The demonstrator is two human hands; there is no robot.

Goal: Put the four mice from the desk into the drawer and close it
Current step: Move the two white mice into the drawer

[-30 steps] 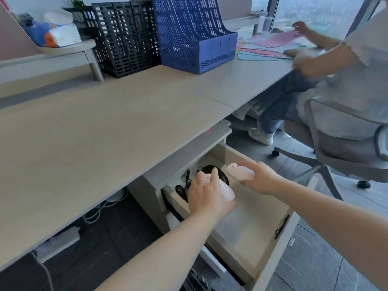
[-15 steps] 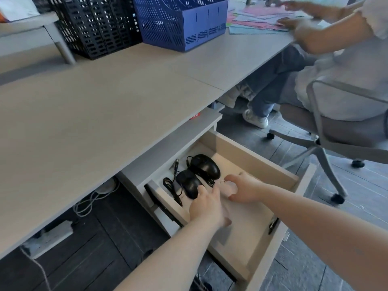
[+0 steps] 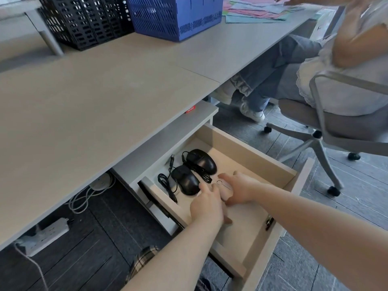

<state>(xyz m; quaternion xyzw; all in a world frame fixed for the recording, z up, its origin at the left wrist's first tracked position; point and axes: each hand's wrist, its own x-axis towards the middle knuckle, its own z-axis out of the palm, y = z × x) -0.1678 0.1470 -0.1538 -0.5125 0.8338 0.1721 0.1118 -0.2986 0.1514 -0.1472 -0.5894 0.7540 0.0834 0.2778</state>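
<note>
Here our left hand (image 3: pixel 206 203) and right hand (image 3: pixel 239 191) cup pale mice in the drawer (image 3: pixel 247 158), fingers curled on them; the cords at 10 o'clock risk snagging at closure.

Bright, even daylight from the upper right washes the desk (image 3: pixel 88 106) pale, leaves the floor beneath it in deep shadow, and wide-angle distortion bends the frame edges, where the seated person (image 3: pixel 346 59) blurs softly.
</note>
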